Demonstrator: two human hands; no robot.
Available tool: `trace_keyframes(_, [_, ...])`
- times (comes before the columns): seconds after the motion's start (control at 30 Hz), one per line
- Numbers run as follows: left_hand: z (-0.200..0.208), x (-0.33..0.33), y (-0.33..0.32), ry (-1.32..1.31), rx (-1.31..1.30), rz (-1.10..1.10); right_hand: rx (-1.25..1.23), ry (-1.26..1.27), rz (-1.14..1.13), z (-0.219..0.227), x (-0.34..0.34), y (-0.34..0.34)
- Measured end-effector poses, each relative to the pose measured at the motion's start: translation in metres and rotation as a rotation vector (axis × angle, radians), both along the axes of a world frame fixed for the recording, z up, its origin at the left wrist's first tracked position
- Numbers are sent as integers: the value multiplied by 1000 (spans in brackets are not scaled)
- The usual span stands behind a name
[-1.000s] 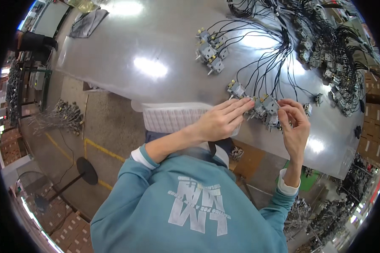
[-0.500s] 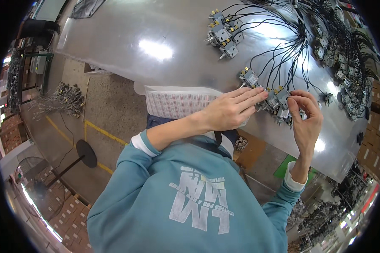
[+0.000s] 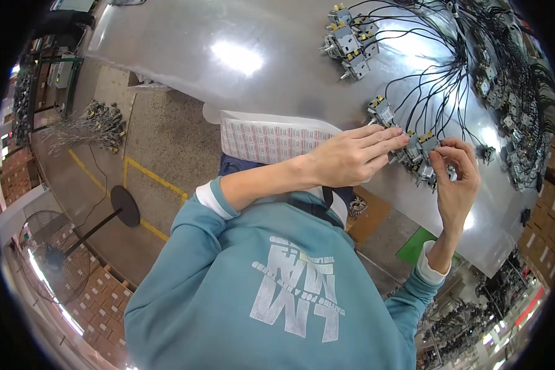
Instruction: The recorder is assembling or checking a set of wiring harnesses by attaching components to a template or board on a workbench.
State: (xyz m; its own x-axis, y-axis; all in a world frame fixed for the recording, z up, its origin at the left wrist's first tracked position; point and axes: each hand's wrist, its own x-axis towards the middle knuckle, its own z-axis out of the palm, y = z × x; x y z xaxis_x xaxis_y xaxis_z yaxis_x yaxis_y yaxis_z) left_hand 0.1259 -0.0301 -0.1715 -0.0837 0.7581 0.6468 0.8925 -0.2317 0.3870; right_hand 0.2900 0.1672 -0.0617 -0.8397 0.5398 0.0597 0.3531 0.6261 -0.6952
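My left hand (image 3: 356, 158) reaches across to the right with its fingers stretched out and nearly flat. Its fingertips lie against a cluster of small grey boxy switch units (image 3: 415, 147) with metal shafts, yellow tabs and black wires. At the right side of the same cluster, my right hand (image 3: 457, 176) has thumb and forefinger brought together in a pinch. Whatever sits between those fingertips is too small to make out. One similar unit (image 3: 383, 111) lies just beyond my left fingers. A second group of these units (image 3: 351, 43) rests farther back on the metal table.
Black wires (image 3: 453, 68) fan out from a bundle on the metal table (image 3: 277, 92). A long pile of wired units (image 3: 515, 117) runs down the right side. A printed label sheet (image 3: 271, 139) hangs at the near edge. A fan (image 3: 55, 256) stands at the left.
The whole view has shifted, so the table and units appear a little farther right. Both hands keep nearly the same places at the cluster.
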Motion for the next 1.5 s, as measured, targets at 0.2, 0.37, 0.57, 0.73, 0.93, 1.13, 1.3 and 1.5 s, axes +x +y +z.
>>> trace_keyframes(0.2, [0, 0, 0, -7, 12, 3, -185, 57, -66, -12, -3, 5])
trace_keyframes(0.37, [1, -1, -1, -13, 1, -13, -1, -9, -53, -2, -18, -13])
trace_keyframes(0.57, [6, -3, -2, 9, -22, -4, 147, 6, -25, 4, -29, -32])
trace_keyframes(0.73, [0, -2, 1, 19, 23, 12, 250, -67, -31, 26, 7, -7])
trace_keyframes(0.93, [3, -4, -3, -19, -37, -30, 490, -456, -27, 23, 71, 52])
trace_keyframes(1.13, [10, -9, -6, -57, -70, -68, 597, -290, -67, 14, 65, 29])
trace_keyframes(1.3, [27, -23, -2, -259, -22, -120, 164, 107, 8, 2, 21, -28])
trace_keyframes(1.5, [63, -51, -25, -373, -97, -85, -63, 331, 96, -2, -36, -89])
